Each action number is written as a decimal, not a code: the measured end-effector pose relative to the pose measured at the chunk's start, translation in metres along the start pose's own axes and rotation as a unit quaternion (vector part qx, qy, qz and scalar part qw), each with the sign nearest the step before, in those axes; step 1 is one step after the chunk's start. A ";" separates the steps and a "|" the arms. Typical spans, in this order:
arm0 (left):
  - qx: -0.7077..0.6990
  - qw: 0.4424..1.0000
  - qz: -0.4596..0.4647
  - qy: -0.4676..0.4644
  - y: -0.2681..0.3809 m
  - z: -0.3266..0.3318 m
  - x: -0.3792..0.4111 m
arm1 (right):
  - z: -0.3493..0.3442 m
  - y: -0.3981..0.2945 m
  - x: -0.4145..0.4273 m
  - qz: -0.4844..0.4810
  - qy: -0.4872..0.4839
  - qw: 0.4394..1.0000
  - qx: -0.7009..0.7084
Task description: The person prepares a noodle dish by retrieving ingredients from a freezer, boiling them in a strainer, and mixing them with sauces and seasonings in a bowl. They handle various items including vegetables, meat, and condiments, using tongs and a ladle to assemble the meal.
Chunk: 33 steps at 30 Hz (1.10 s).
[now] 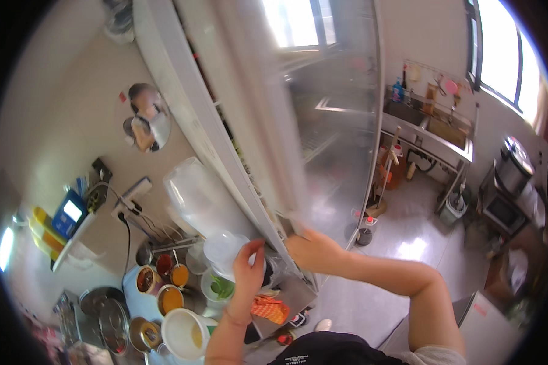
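Note:
A tall glass-doored refrigerator rises before me. Its glass door [338,150] stands partly ajar, blurred along the near edge. On that edge, low down, my right hand [317,251] has its fingers curled. My left hand [250,262] is raised beside the refrigerator's white frame [233,159], thumb and fingers apart, with nothing visible in it. Just behind it are translucent plastic lids or bowls [223,248]. A clear bowl of green leaves [218,287] sits to its left. Below lies an orange checked cloth [270,309] on the counter.
Several containers of sauce crowd the counter at left, among them an orange one [170,299] and a white tub [182,333]. A blue digital device [68,213] rests on a wall shelf. At right are a steel sink [445,132], a microwave [504,212] and grey floor [408,246].

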<state>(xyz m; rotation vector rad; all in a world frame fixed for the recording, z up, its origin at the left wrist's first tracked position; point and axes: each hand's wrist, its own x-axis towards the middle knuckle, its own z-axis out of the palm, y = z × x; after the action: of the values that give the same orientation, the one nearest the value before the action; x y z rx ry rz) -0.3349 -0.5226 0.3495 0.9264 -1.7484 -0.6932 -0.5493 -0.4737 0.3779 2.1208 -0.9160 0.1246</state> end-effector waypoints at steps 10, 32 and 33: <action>0.208 0.957 0.095 0.177 -0.002 0.141 0.207 | -0.070 0.017 -0.238 0.156 0.349 0.916 0.118; 0.111 0.971 0.157 0.140 0.088 0.106 0.030 | -0.139 0.096 -0.250 0.219 0.177 0.944 -0.170; 0.086 0.984 0.103 0.119 0.093 0.092 -0.005 | -0.141 0.089 -0.237 0.185 0.179 0.943 -0.213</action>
<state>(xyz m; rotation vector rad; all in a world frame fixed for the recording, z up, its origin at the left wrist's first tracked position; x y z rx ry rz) -0.4455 -0.4647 0.3894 0.8892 -1.6769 -0.2879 -0.7512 -0.2759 0.4409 1.4512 -1.0049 0.4470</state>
